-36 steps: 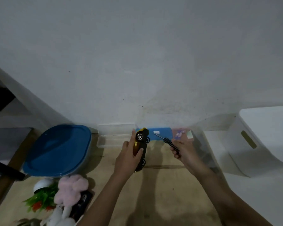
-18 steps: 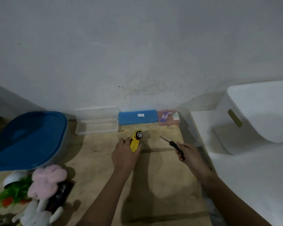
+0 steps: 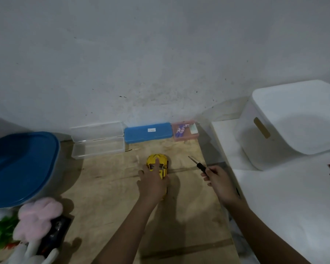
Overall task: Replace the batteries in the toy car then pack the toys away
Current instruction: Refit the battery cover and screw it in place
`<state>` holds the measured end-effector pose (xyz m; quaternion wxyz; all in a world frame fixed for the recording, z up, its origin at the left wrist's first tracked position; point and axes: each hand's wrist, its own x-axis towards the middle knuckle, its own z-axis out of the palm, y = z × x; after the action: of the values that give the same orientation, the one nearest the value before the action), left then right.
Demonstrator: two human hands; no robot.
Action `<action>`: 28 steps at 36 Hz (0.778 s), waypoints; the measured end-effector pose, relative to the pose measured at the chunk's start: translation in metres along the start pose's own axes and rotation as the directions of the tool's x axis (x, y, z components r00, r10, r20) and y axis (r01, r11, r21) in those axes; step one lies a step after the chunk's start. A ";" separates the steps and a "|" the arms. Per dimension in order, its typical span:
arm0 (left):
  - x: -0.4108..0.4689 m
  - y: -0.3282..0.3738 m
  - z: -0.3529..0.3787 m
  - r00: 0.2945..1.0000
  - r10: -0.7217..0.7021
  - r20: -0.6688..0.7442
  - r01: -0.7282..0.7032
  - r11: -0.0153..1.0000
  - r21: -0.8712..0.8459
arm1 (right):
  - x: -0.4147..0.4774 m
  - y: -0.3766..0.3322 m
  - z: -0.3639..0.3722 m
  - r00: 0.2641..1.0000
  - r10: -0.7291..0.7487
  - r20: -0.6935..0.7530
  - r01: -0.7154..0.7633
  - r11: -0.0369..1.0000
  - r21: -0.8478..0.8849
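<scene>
- Where the wooden surface (image 3: 107, 187) comes nearest at the lower left, a fluffy pink plush toy (image 3: 39, 216) lies in a heap with a green leafy toy (image 3: 0, 232) and a flat black object (image 3: 54, 235) that I cannot identify.
- Both bare forearms reach forward over the wood from the bottom edge.
- Further in, the left hand (image 3: 152, 182) lies over the yellow toy car (image 3: 159, 161) from above, holding it. The forefinger is stretched along the roof, the thumb is at its left side, and the other fingers are down its right side.
- The car sits roof up near the middle of the wood, with one end pointing towards the wall.
- Just right of the car and apart from it, the right hand (image 3: 218, 181) is curled round the black handle of a small screwdriver (image 3: 197, 164). Its metal tip points up and left, above the wood.
- At the left edge stands a large tub with a blue lid (image 3: 21, 166).
- To the right, on a white surface (image 3: 284, 197), stands a white plastic bin with a slot handle (image 3: 293, 119).
- Along the foot of the grey wall lie, from left to right, an open clear plastic case (image 3: 97, 138), a closed blue plastic case (image 3: 148, 131) and a small pink box (image 3: 185, 131).
</scene>
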<state>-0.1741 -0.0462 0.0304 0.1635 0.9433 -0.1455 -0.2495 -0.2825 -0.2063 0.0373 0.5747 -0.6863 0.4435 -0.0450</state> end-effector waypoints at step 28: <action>0.001 -0.024 -0.006 0.973 0.103 0.208 -0.027 0.941 -0.338 | 0.012 0.022 0.041 0.962 -0.259 0.084 0.259 0.780 -0.570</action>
<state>-0.1652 -0.0233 0.0261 0.3114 0.8629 -0.1498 -0.3687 -0.2635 -0.1826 0.0000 0.3287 -0.8820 0.3375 0.0129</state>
